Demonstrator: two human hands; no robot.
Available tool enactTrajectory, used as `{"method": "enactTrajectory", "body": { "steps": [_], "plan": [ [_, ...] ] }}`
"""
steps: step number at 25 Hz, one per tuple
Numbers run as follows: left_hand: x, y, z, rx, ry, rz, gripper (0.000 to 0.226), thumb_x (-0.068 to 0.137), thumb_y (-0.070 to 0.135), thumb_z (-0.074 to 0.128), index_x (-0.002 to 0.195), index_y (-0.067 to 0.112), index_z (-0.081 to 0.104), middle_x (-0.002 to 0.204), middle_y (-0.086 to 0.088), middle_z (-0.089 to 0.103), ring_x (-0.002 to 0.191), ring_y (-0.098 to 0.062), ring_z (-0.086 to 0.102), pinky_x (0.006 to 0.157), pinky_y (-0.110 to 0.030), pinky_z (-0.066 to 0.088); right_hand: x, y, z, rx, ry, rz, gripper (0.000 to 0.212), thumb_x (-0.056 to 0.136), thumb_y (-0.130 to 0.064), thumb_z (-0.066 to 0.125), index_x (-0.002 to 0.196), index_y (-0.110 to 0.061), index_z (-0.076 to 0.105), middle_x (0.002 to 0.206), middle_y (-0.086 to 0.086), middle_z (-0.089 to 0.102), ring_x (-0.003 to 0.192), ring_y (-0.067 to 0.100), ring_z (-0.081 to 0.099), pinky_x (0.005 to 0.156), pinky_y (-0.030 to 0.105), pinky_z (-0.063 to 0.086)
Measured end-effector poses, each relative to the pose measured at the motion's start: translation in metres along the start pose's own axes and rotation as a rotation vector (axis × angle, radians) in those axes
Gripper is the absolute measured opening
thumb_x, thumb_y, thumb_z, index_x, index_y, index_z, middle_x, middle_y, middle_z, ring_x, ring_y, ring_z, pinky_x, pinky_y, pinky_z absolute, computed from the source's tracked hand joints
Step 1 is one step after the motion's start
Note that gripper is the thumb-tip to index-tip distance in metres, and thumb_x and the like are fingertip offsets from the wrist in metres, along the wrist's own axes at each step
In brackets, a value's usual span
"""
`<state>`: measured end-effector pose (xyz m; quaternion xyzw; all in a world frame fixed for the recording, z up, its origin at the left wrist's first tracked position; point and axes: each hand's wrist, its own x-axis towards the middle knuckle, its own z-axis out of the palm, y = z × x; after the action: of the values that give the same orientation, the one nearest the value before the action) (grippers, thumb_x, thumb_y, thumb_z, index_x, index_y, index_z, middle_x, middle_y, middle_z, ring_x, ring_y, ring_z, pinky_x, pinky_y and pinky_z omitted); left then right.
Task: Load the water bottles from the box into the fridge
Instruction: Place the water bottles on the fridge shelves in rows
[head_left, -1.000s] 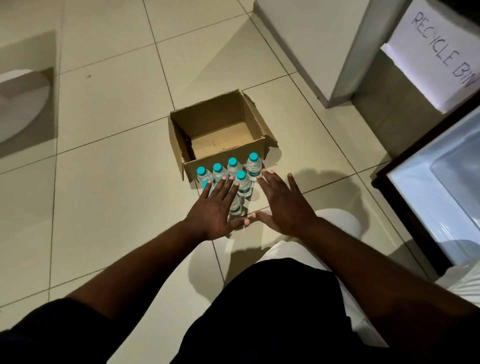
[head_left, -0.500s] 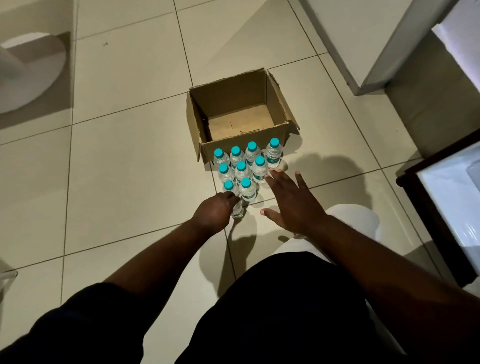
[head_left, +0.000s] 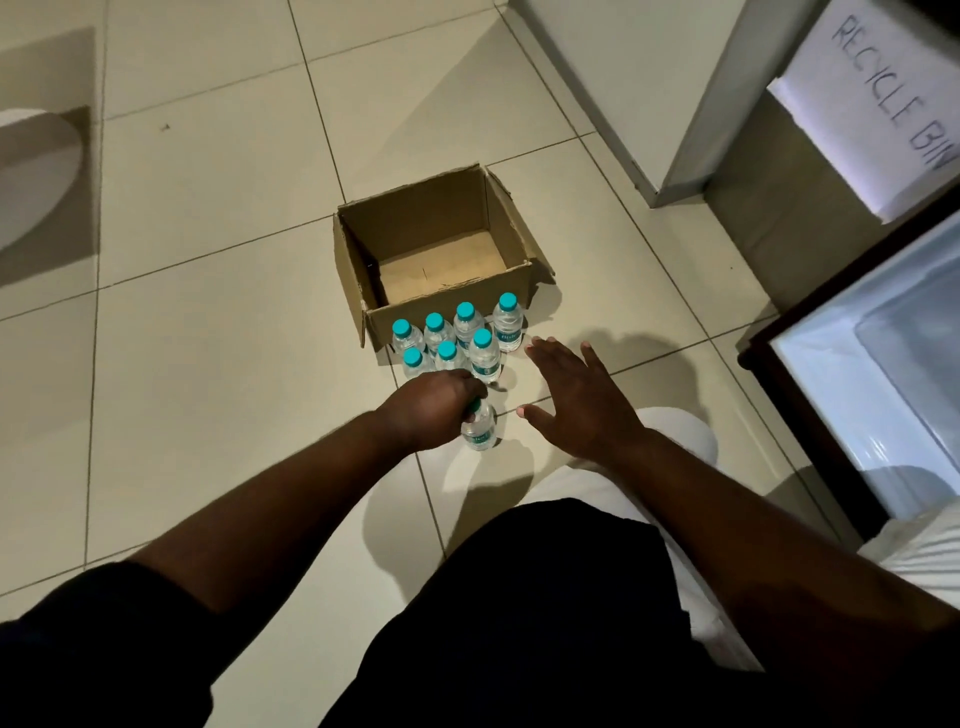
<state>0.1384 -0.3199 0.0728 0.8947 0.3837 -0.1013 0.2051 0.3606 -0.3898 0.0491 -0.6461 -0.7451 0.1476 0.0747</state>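
An empty cardboard box (head_left: 447, 306) stands open on the tiled floor. In front of it stand several small clear water bottles with teal caps (head_left: 485, 356). My left hand (head_left: 431, 408) grips the top of the nearest bottle (head_left: 479, 428), which is upright on the floor; its cap is hidden under my fingers. My right hand (head_left: 576, 400) hovers flat with fingers spread, just right of the bottles and touching none. The open fridge (head_left: 862, 374) is lit at the right edge.
A white cabinet (head_left: 675, 93) stands at the back right, beside a paper sign reading "RECYCLE BIN" (head_left: 872, 104). A round white base (head_left: 31, 171) sits on the floor at the far left. My knees fill the lower frame.
My left hand went from lying flat over the bottles to closing round the top of the nearest one. My right hand stayed spread beside the group.
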Motion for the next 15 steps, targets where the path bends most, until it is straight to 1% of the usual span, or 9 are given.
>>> {"method": "enactTrajectory", "body": {
  "steps": [2,5,7,9,11,12,14,15],
  "plan": [
    [0.014,0.02,-0.024,-0.004,0.022,0.045,0.041,0.089,0.006,0.071,0.128,0.015,0.064,0.122,-0.004,0.068,0.104,-0.017,0.066,0.085,-0.029,0.058,-0.005,0.009,-0.015,0.039,0.067,0.002,0.082,0.094,-0.053,0.062,0.16,-0.019,0.026,0.166,0.001,0.026,0.154,0.017,0.021,0.127,0.044,0.005],
    [0.04,0.052,-0.063,0.019,0.061,0.121,0.039,0.091,0.008,0.069,0.129,0.014,0.063,0.12,-0.005,0.069,0.103,-0.016,0.066,0.077,-0.021,0.052,-0.013,0.027,-0.04,0.11,0.152,-0.004,0.08,0.092,-0.043,0.07,0.157,-0.016,0.033,0.162,0.003,0.035,0.152,0.018,0.028,0.127,0.045,0.011],
    [0.061,0.078,-0.092,0.09,0.098,0.2,0.036,0.092,0.011,0.068,0.128,0.014,0.064,0.118,-0.006,0.07,0.101,-0.019,0.067,0.079,-0.026,0.053,-0.02,0.044,-0.062,0.147,0.219,0.032,0.079,0.089,-0.037,0.073,0.156,-0.016,0.035,0.16,0.002,0.039,0.15,0.017,0.031,0.127,0.043,0.012],
    [0.083,0.108,-0.121,0.154,0.122,0.274,0.035,0.093,0.013,0.067,0.128,0.015,0.065,0.119,-0.006,0.07,0.103,-0.023,0.066,0.085,-0.034,0.055,-0.029,0.064,-0.087,0.174,0.299,0.074,0.079,0.087,-0.032,0.076,0.154,-0.014,0.038,0.157,0.004,0.044,0.147,0.018,0.037,0.126,0.043,0.015],
    [0.103,0.14,-0.149,0.208,0.12,0.331,0.036,0.093,0.014,0.065,0.129,0.017,0.065,0.12,-0.005,0.069,0.105,-0.025,0.065,0.087,-0.038,0.054,-0.041,0.085,-0.113,0.175,0.365,0.108,0.077,0.087,-0.031,0.076,0.152,-0.01,0.041,0.153,0.007,0.049,0.144,0.019,0.041,0.126,0.043,0.016],
    [0.111,0.156,-0.162,0.232,0.122,0.364,0.037,0.092,0.014,0.065,0.128,0.017,0.065,0.12,-0.006,0.069,0.105,-0.026,0.064,0.087,-0.039,0.054,-0.047,0.094,-0.126,0.179,0.375,0.124,0.076,0.088,-0.034,0.074,0.153,-0.011,0.04,0.153,0.007,0.048,0.144,0.016,0.04,0.126,0.042,0.014],
    [0.122,0.189,-0.185,0.268,0.137,0.437,0.036,0.09,0.013,0.067,0.126,0.015,0.067,0.118,-0.007,0.07,0.103,-0.028,0.065,0.086,-0.041,0.054,-0.061,0.109,-0.15,0.181,0.408,0.183,0.077,0.089,-0.042,0.071,0.154,-0.017,0.038,0.155,0.003,0.046,0.144,-0.001,0.026,0.124,0.033,0.009],
    [0.126,0.206,-0.196,0.276,0.152,0.476,0.034,0.09,0.012,0.068,0.124,0.014,0.069,0.115,-0.008,0.071,0.1,-0.028,0.066,0.085,-0.041,0.054,-0.068,0.116,-0.161,0.174,0.444,0.222,0.078,0.088,-0.045,0.072,0.153,-0.021,0.038,0.155,0.001,0.047,0.142,-0.007,0.021,0.121,0.03,0.008]
  ]
}}
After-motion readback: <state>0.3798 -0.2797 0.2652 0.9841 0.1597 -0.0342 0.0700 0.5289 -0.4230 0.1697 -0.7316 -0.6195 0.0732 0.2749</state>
